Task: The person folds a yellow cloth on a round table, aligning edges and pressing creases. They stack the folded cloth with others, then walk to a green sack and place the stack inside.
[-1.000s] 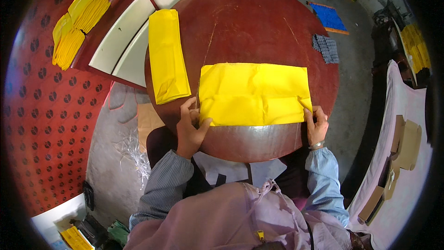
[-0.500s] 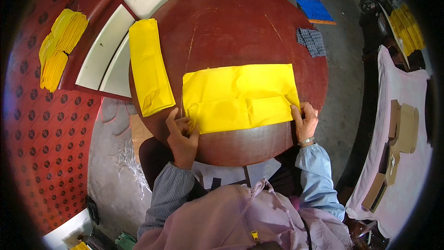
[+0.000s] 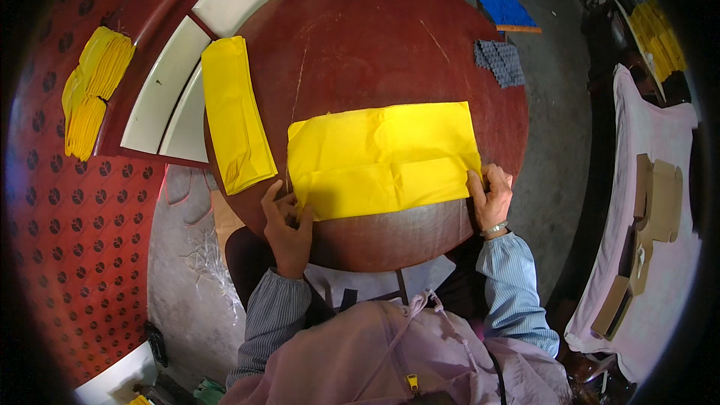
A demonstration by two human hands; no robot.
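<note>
A yellow cloth (image 3: 382, 139) lies across the near part of the round red-brown table (image 3: 375, 37). A strip along its near edge is folded over, with a crease through the middle. My left hand (image 3: 286, 229) is at the near left corner, thumb and fingertips closed around the cloth's edge. At the near right corner, my right hand (image 3: 492, 199) pinches the end of the folded strip between thumb and fingers. To the left of this cloth sits a long, narrow stack of folded yellow cloth (image 3: 238, 116).
A grey textured cloth (image 3: 500, 62) rests at the table's right edge. More folded yellow bundles (image 3: 101, 67) lie on the far left. Beyond the table are a blue mat (image 3: 504, 9) on the floor and, right, opened cardboard boxes (image 3: 661, 202) on a pale-covered surface.
The near left corner looks flatter, and my left hand has drawn slightly left and toward me. My right hand keeps its place on the cloth. The whole view has shifted a little.
</note>
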